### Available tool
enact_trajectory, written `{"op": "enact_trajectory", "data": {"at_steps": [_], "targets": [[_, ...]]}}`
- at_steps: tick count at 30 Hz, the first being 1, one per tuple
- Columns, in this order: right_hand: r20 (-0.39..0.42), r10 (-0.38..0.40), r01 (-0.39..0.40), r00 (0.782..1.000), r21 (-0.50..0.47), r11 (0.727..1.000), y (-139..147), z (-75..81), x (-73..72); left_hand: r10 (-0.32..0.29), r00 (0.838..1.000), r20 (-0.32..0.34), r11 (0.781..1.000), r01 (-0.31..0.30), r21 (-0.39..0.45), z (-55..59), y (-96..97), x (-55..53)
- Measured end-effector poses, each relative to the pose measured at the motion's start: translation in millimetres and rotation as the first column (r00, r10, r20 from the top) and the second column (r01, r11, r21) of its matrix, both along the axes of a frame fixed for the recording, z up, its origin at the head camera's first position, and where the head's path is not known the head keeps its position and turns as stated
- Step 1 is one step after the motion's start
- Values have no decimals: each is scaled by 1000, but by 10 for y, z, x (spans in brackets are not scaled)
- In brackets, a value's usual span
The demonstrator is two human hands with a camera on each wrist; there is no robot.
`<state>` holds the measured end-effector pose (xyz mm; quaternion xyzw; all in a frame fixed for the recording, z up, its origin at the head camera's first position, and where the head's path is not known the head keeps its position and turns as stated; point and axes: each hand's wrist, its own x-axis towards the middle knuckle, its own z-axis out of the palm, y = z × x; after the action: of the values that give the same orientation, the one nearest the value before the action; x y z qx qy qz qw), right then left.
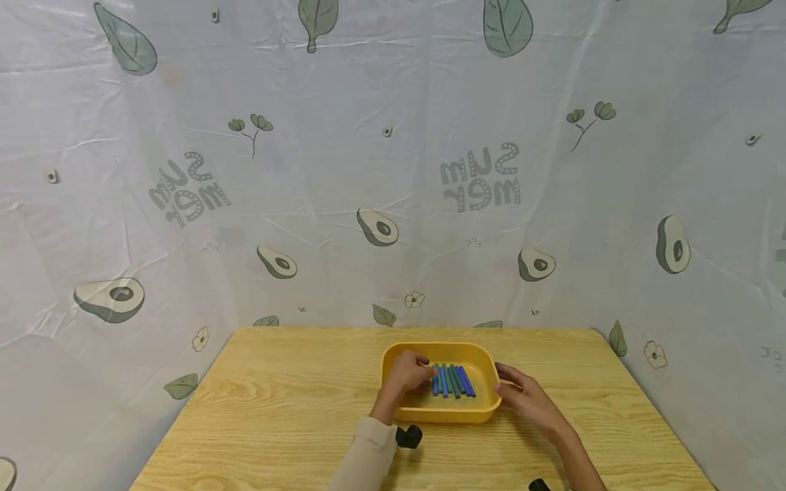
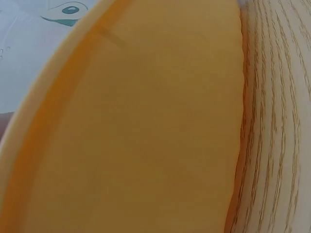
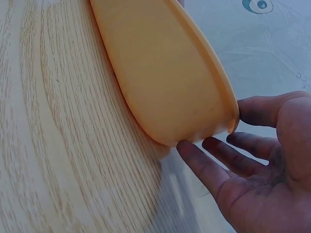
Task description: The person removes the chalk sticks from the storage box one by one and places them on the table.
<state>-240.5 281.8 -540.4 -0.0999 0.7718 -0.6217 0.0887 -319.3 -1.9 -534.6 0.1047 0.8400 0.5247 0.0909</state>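
At the left, the wood-grained bench (image 1: 270, 402) runs down out of the head view, its near edge cut off. A pale sleeve (image 1: 366, 453) enters from below, also cropped, with a black device (image 1: 409, 436) beside its cuff. The left hand (image 1: 408, 372) reaches over the near rim of a yellow tray (image 1: 445, 415), hiding part of its left interior. Its fingers are bent at the left end of a row of blue and green sticks (image 1: 453, 380), but I cannot tell whether they pinch one; the tips are too small to read. The sticks lie side by side on the tray floor, some at a slant, and the hand may cover more of them. The left wrist view is nearly filled by the tray's outer wall, which blocks the sticks; a dark sliver at its left edge is too slight to identify. Farther right, the right hand (image 1: 525, 395) is spread with its fingertips touching the outside of the tray's right end, the thumb at the rim. Its forearm and a second black device (image 1: 539, 485) are cut off below.
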Motion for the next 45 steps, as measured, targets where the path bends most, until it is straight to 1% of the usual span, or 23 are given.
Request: {"op": "enact_trajectory", "data": {"at_steps": [7,9,12,15,18,20,28,34,38,40,43,45], "targets": [[-13,21,-21,1000,-11,1000,1,-19,-6,32,999,0,998,-32,-44,-30,52,-18],[-15,30,-30,999,-5,1000,1,-27,-12,43,999,8,998,-42,-39,-31,64,-23],[-5,24,-24,1000,-4,1000,-1,-30,-17,55,998,9,998,-55,-40,-34,84,-25],[5,15,-15,1000,0,1000,5,-21,-21,67,998,-4,995,-67,-68,-44,111,-33],[10,1,-1,1000,5,1000,7,-3,-27,79,997,-22,990,-81,-114,-59,143,-56],[10,-5,5,1000,10,1000,7,2,-34,89,996,-15,988,-90,-127,-59,162,-73],[3,-3,3,1000,14,1000,16,16,-65,108,994,20,984,-105,-142,-7,190,-111],[-13,7,-7,1000,19,1000,28,24,-80,112,994,17,982,-109,-156,24,187,-108],[-12,23,-23,1000,20,1000,42,6,-85,113,993,41,985,-106,-134,23,170,-102],[-2,15,-15,1000,16,1000,44,-3,-87,111,993,52,988,-104,-114,14,154,-100],[2,22,-22,1000,15,1000,45,-3,-83,103,992,70,993,-99,-60,7,122,-93],[2,25,-25,1000,3,1000,44,-5,-79,98,991,90,995,-98,-6,7,97,-82]]}}
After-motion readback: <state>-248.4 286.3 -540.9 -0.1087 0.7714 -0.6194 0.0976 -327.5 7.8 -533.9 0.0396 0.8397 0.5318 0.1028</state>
